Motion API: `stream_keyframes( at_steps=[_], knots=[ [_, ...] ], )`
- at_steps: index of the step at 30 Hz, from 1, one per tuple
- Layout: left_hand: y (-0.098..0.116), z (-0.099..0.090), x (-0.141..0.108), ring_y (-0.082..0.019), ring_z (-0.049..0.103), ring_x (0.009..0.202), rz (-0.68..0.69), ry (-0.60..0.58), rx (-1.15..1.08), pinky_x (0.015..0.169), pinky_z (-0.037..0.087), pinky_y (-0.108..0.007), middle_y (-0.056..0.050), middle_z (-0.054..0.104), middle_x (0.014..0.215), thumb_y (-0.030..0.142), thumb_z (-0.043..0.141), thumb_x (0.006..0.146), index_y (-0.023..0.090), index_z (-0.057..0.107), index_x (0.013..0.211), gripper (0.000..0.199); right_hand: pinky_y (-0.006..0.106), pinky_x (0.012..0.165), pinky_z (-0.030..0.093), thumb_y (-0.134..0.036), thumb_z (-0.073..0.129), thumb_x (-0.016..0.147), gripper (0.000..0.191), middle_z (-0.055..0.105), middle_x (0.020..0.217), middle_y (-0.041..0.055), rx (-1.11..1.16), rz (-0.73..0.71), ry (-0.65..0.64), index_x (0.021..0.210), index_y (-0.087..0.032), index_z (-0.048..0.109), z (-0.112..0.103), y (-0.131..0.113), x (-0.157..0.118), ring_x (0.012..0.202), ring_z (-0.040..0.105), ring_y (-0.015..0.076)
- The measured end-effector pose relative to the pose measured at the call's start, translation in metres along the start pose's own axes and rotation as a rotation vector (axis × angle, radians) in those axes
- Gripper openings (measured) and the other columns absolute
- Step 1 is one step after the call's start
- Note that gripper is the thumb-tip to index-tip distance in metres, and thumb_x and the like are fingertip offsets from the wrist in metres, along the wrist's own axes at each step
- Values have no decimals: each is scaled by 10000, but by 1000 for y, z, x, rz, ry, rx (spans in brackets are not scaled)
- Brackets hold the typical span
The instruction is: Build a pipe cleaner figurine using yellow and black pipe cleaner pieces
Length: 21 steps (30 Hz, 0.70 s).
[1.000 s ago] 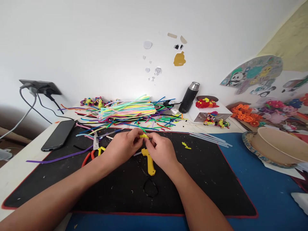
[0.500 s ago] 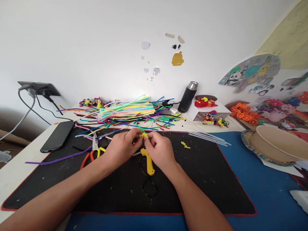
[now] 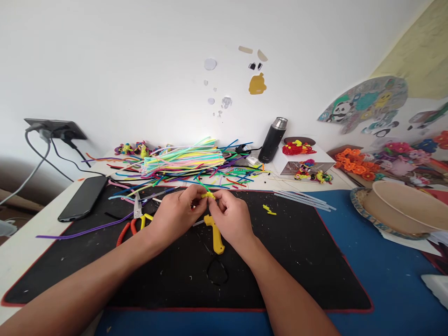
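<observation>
We note little change over the last moment: the yellow piece (image 3: 209, 195) remains pinched between both hands, with only a slight shift in its angle. From this we judge that fine handwork on it continues at the same position. The left hand (image 3: 178, 207) and right hand (image 3: 233, 214) are nearly closed, thumbs and fingertips meeting at the piece, which is small, bumpy and apparently fuzzy. It is held above the far part of the mat (image 3: 280, 261). A spot of red shows beneath the left fingers; we cannot tell what it is.

Just below the hands we see the glue gun (image 3: 217, 240), smooth yellow plastic with a curved handle, and nearer us a thin black loop (image 3: 217, 284). The mat is flat, black and flecked, with a red edge. To the left lies a cutter (image 3: 137, 207) with metal blades; red and yellow handles lie beside it. To the right are short yellow scraps (image 3: 269, 210) and straight, translucent sticks (image 3: 304, 199).

Beyond, the pale bench (image 3: 21, 261) carries a heap of fuzzy, multicoloured stems (image 3: 185, 161), a dark cylindrical flask (image 3: 273, 141) with a metallic cap, and, at left, a flat black phone (image 3: 83, 198).
</observation>
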<state>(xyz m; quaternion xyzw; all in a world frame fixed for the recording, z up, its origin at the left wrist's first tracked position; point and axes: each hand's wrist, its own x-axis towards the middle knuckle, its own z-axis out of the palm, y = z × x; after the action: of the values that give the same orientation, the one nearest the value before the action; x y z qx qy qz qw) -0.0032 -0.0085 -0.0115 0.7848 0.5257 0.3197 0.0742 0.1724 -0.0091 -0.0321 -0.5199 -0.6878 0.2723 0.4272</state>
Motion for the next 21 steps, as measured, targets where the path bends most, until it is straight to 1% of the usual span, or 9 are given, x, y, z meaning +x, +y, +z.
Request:
stream_keyframes(
  at_steps=[4, 9, 14, 21],
  knots=[
    [-4, 1, 0, -239, 810, 796, 30, 52, 42, 678, 560, -283, -51, 845, 923, 348, 599, 961, 226, 677, 1040, 165, 277, 545, 280, -370, 592, 988, 242, 494, 557, -61, -4, -4, -39, 1011, -184, 746, -1, -1, 0, 501, 443, 132],
    [-8, 0, 1, -225, 809, 754, 67, 102, 78, 658, 569, -274, -44, 844, 899, 317, 600, 959, 218, 686, 1038, 153, 278, 541, 288, -381, 576, 996, 292, 524, 565, -53, 2, -21, -52, 1119, -180, 749, -1, -2, -1, 506, 455, 142],
    [-8, 1, 1, -225, 814, 765, 80, 102, 77, 663, 575, -272, -40, 847, 908, 301, 612, 956, 216, 688, 1050, 148, 268, 531, 307, -380, 557, 1005, 291, 566, 592, -33, 30, -7, -53, 1102, -191, 755, 0, 0, -2, 528, 484, 149],
    [-7, 0, 3, -221, 811, 760, 70, 108, 70, 665, 568, -267, -36, 842, 883, 290, 614, 953, 216, 691, 1042, 140, 268, 538, 316, -349, 555, 997, 286, 557, 587, -35, 25, -11, -52, 1113, -186, 760, 0, -1, -2, 529, 486, 148]
  ],
)
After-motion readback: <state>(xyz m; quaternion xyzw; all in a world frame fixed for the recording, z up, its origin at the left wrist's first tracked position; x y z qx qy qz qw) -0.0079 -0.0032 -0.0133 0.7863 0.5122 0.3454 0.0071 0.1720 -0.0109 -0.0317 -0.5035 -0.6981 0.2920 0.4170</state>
